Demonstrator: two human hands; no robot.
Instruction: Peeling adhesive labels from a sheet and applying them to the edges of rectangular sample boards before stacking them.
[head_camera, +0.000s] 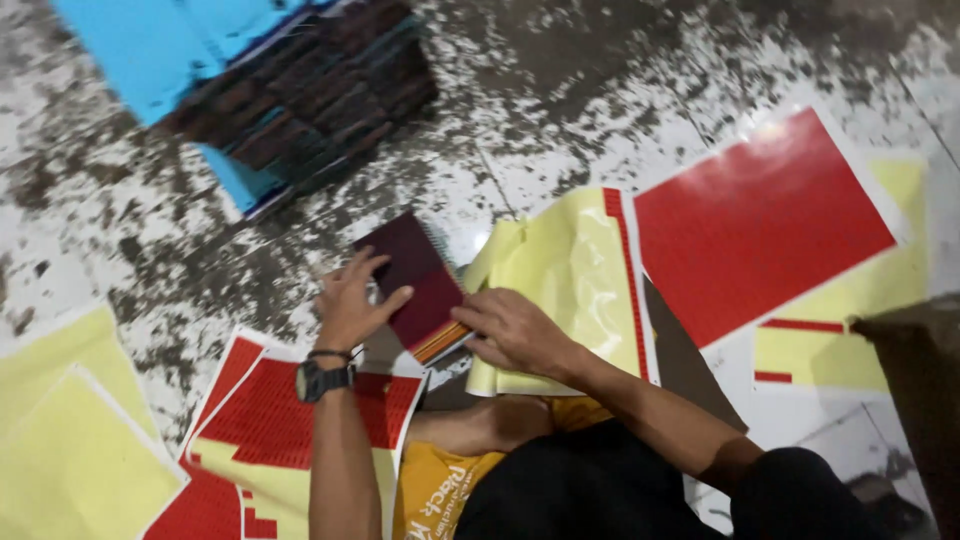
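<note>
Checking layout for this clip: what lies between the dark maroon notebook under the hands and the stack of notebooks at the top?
In the head view, only bare speckled floor separates the maroon notebook from the stack.

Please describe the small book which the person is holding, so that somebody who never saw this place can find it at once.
Start from the tall stack of dark books on blue sheets at the top. Below it, between the left hand and right hand, lies one small book. Alone among flat red and yellow sheets, it has a dark maroon cover.

notebook (420, 280) | dark maroon cover, spiral-bound | closed, tilted | on speckled floor, under both hands
</note>
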